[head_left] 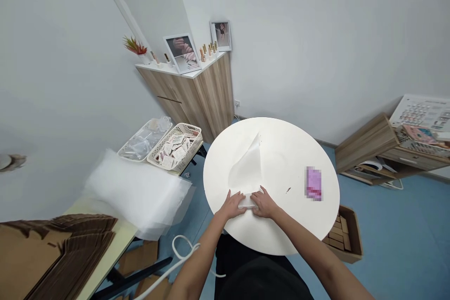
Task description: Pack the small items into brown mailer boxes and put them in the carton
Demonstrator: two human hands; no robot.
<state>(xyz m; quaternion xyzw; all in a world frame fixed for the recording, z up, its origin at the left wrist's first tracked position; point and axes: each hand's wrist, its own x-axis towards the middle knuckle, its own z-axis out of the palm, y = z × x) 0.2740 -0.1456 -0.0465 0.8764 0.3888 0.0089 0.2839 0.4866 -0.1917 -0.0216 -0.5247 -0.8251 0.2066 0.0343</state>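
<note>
A thin white sheet point(248, 171), apparently packing foam, lies on the round white table point(291, 140), its far corner pointing away from me. At its near end is a small white wrapped bundle point(247, 201), with the sheet running out from it. My left hand point(232, 205) grips the bundle's left end, fingers curled over it. On the right end, my right hand point(264, 203) holds it the same way, thumb and fingers pressed around it. What the wrapping contains is hidden. To the right lies a purple blurred rectangular item point(313, 183), touched by neither hand.
On the left stand a stack of white foam sheets point(140, 192), flattened cardboard point(42, 258), a basket of small cards point(176, 147) and a basket of clear bags point(144, 140). A carton of brown boxes point(346, 234) sits right of the table. A white cable point(183, 258) hangs by my left arm.
</note>
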